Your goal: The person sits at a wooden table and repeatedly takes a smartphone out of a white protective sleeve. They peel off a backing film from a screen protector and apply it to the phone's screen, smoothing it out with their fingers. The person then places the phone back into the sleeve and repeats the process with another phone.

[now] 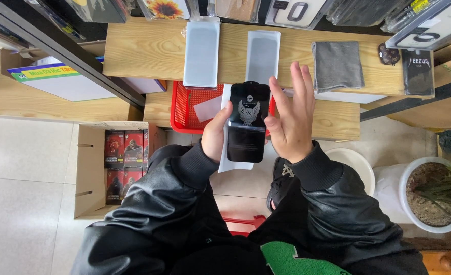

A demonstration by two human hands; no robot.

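Single head-worn view, steeply downward and close over the lap, wooden bench (pixel 149 51) and tiled floor (pixel 27 173).

Grey cloth (pixel 337 65) on wooden shelf (pixel 144 51); red basket (pixel 187 109) (below).

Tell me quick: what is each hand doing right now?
Left hand: closed on a black screen protector with its white backing.
Right hand: open, fingers spread, thumb at the protector's edge, gripping nothing.
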